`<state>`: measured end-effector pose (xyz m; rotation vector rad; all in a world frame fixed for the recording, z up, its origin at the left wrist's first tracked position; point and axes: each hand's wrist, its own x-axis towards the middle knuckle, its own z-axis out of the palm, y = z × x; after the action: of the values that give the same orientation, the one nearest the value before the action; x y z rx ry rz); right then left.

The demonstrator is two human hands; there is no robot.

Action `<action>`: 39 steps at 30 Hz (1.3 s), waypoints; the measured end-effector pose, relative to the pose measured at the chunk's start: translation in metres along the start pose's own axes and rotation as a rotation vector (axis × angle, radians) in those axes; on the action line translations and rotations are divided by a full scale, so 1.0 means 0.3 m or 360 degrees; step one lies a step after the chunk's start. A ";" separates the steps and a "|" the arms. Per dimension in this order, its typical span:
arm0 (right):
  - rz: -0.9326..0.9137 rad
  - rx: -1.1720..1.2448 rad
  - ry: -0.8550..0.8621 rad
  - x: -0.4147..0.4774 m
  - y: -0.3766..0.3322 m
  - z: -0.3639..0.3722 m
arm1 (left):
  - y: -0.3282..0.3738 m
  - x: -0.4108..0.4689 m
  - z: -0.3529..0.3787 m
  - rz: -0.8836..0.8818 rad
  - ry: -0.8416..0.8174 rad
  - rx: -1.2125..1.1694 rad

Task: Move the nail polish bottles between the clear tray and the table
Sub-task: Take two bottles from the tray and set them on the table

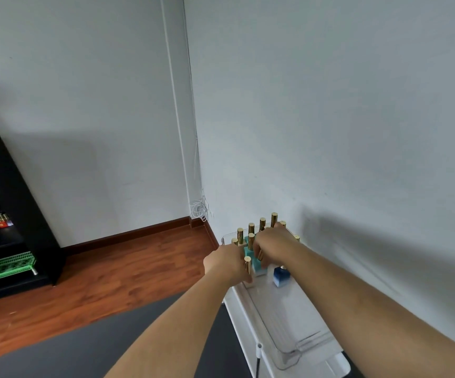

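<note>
Head view: both hands (pixel 251 252) grasp gold-capped bottles (pixel 251 242) at the tray's (pixel 289 350) far end.

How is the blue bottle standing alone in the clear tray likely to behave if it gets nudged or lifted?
The blue bottle has a squat, square base, so it probably slides on the smooth clear tray rather than tipping. It looks like glass, likely heavy for its size and breakable. Standing apart from the others, it should lift out freely.

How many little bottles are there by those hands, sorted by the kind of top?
Bottles with gold caps: at least 9
Dark blue bottle without a gold cap: 1
Total: at least 10; the left hand and the right hand may hide more.
</note>
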<state>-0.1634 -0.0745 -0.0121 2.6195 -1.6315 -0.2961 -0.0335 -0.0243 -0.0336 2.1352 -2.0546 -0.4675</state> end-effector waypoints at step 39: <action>-0.0767 0.0070 -0.0084 0.143 -1.249 0.260 | -1.293 -0.616 0.082 -0.0903 0.0180 -0.0519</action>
<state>0.1724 0.0594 -0.1453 3.0316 -1.0012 -0.3480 0.3232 0.1838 -0.1552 2.4335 -1.1879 -0.6704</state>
